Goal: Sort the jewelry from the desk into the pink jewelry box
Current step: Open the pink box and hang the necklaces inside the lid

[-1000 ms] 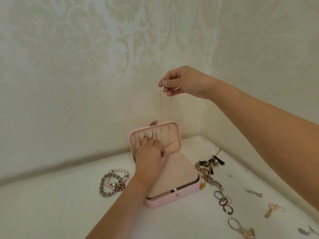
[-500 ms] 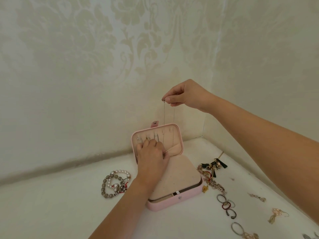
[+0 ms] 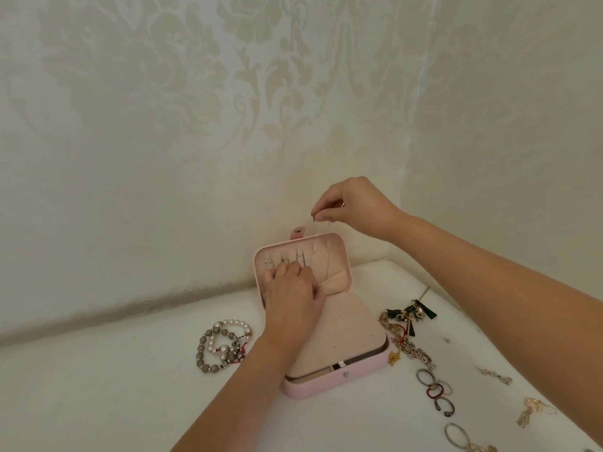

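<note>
Pink jewelry box [image 3: 342, 383] sits open on the white tabletop [image 3: 98, 386] at centre frame, its lid [image 3: 336, 252] upright against the corner of the patterned wall [image 3: 163, 125]. Your right hand [image 3: 355, 207], just above the lid's top edge, pinches a thin chain [image 3: 314, 228] between thumb and forefinger, and its strands hang straight down into the lid. Your left hand [image 3: 290, 295] rests against the lid's lining with fingers curled, beside several pieces already hung on the row of hooks; what those fingers grip cannot be told from this angle. Left of the box, apart from it, lies a heap of pearl and grey bead bracelets [image 3: 222, 347]. At its right side, a tangle of black-and-gold pieces [image 3: 408, 318] lies close to the base, with a trail of linked rings [image 3: 434, 389] running toward the lower right of the frame. Farther right, two small earrings [image 3: 496, 376] lie well apart on the tabletop
</note>
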A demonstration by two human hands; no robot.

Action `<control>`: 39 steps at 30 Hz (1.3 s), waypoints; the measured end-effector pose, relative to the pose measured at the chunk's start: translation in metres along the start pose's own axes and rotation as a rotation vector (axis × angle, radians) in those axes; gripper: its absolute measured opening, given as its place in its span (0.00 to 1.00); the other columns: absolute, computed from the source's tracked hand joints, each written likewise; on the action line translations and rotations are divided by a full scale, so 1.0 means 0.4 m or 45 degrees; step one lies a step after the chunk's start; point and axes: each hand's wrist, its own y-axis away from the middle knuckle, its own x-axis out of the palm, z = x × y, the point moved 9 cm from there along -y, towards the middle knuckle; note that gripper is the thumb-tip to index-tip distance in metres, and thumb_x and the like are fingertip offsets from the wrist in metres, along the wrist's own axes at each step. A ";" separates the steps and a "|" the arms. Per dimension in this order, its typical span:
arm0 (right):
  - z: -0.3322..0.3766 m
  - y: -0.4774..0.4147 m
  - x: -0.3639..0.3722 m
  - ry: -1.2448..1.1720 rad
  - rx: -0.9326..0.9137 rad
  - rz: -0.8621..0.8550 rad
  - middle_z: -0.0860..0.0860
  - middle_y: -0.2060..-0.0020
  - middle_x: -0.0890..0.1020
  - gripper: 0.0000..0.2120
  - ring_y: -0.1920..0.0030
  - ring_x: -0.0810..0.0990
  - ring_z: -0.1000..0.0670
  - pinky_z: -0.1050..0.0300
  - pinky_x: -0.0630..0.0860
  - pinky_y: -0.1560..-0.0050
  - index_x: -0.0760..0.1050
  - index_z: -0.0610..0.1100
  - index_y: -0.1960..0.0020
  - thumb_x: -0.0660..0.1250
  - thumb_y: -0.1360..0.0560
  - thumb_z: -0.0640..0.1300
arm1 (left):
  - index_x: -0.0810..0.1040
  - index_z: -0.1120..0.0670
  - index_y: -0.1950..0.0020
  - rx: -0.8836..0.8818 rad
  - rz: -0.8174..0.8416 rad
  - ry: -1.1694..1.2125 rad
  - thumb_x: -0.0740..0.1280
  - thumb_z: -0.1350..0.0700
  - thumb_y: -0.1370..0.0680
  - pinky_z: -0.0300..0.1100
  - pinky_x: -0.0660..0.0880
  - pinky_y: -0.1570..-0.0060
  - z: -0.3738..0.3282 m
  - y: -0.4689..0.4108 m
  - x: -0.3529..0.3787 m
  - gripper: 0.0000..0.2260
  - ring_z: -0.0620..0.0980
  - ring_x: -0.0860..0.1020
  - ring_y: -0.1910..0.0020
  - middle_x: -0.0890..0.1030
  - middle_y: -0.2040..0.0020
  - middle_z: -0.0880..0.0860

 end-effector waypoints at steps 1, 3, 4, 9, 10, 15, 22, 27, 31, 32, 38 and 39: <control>0.002 0.006 0.015 0.047 -0.043 0.009 0.53 0.61 0.82 0.05 0.61 0.79 0.58 0.68 0.75 0.56 0.84 0.42 0.53 0.72 0.28 0.38 | 0.75 0.51 0.70 -0.006 0.004 0.004 0.75 0.55 0.37 0.45 0.60 0.58 0.002 0.000 0.001 0.09 0.52 0.75 0.65 0.76 0.68 0.49; 0.001 0.017 0.041 0.165 -0.119 0.017 0.51 0.59 0.83 0.05 0.59 0.79 0.55 0.63 0.74 0.54 0.84 0.43 0.53 0.71 0.28 0.39 | 0.75 0.52 0.70 -0.014 0.010 0.032 0.76 0.55 0.37 0.47 0.64 0.58 0.003 0.001 0.003 0.10 0.52 0.75 0.65 0.75 0.69 0.49; 0.000 0.021 0.051 0.224 -0.148 0.017 0.50 0.59 0.83 0.05 0.58 0.79 0.53 0.60 0.74 0.54 0.84 0.43 0.52 0.70 0.27 0.40 | 0.74 0.52 0.70 -0.018 0.011 0.046 0.76 0.55 0.37 0.47 0.66 0.58 0.003 0.001 0.003 0.10 0.52 0.74 0.65 0.75 0.69 0.49; 0.003 0.034 0.081 0.405 -0.247 0.002 0.46 0.60 0.82 0.06 0.58 0.80 0.46 0.51 0.74 0.56 0.84 0.44 0.52 0.69 0.26 0.42 | 0.74 0.52 0.70 -0.015 -0.001 0.051 0.76 0.55 0.37 0.47 0.65 0.58 0.004 0.001 0.002 0.10 0.53 0.74 0.66 0.75 0.69 0.49; 0.004 0.035 0.085 0.412 -0.260 -0.005 0.46 0.60 0.82 0.06 0.58 0.80 0.45 0.50 0.74 0.57 0.84 0.44 0.52 0.70 0.27 0.41 | 0.74 0.52 0.70 -0.014 -0.005 0.049 0.76 0.55 0.37 0.47 0.63 0.58 0.004 0.000 0.002 0.10 0.53 0.74 0.66 0.75 0.69 0.49; 0.000 0.043 0.094 0.438 -0.316 -0.111 0.47 0.61 0.82 0.05 0.62 0.81 0.45 0.54 0.75 0.63 0.85 0.44 0.56 0.72 0.30 0.39 | 0.74 0.52 0.70 -0.016 -0.001 0.049 0.76 0.55 0.37 0.47 0.69 0.60 0.003 0.001 0.002 0.11 0.52 0.74 0.66 0.76 0.69 0.49; -0.024 0.046 0.096 0.430 -0.230 -0.266 0.47 0.63 0.82 0.03 0.62 0.81 0.45 0.54 0.74 0.64 0.83 0.42 0.56 0.70 0.29 0.39 | 0.75 0.52 0.69 -0.006 -0.014 0.049 0.75 0.54 0.36 0.46 0.68 0.60 0.003 0.002 0.000 0.09 0.52 0.74 0.65 0.76 0.68 0.48; -0.031 0.038 0.105 0.479 -0.182 -0.242 0.48 0.59 0.82 0.04 0.59 0.80 0.46 0.53 0.74 0.60 0.81 0.41 0.53 0.69 0.27 0.40 | 0.74 0.52 0.70 0.011 -0.045 0.034 0.73 0.54 0.36 0.45 0.64 0.58 0.001 0.002 -0.005 0.08 0.52 0.74 0.66 0.75 0.69 0.48; -0.023 0.032 0.105 0.485 -0.217 -0.239 0.47 0.59 0.81 0.04 0.60 0.79 0.45 0.55 0.71 0.62 0.79 0.40 0.54 0.70 0.28 0.40 | 0.75 0.52 0.70 0.020 -0.065 0.011 0.69 0.53 0.35 0.45 0.57 0.60 0.000 0.001 -0.007 0.06 0.52 0.74 0.66 0.75 0.69 0.48; -0.022 0.031 0.107 0.499 -0.225 -0.231 0.47 0.60 0.80 0.04 0.62 0.79 0.45 0.55 0.70 0.63 0.79 0.40 0.55 0.70 0.28 0.40 | 0.75 0.52 0.70 0.020 -0.060 0.015 0.70 0.53 0.35 0.45 0.58 0.59 0.001 0.001 -0.005 0.07 0.52 0.74 0.65 0.75 0.69 0.49; -0.013 0.037 0.108 0.574 -0.310 -0.279 0.48 0.66 0.78 0.05 0.71 0.77 0.45 0.58 0.69 0.73 0.78 0.42 0.63 0.74 0.34 0.38 | 0.75 0.52 0.69 0.022 -0.038 0.015 0.72 0.53 0.35 0.45 0.57 0.60 -0.001 0.000 -0.003 0.08 0.52 0.74 0.65 0.75 0.68 0.49; -0.012 0.038 0.107 0.571 -0.328 -0.283 0.48 0.66 0.78 0.05 0.72 0.77 0.45 0.57 0.70 0.74 0.78 0.42 0.64 0.74 0.34 0.37 | 0.75 0.52 0.69 0.024 -0.039 0.014 0.72 0.53 0.35 0.45 0.57 0.60 -0.001 0.000 -0.004 0.07 0.52 0.74 0.65 0.75 0.68 0.49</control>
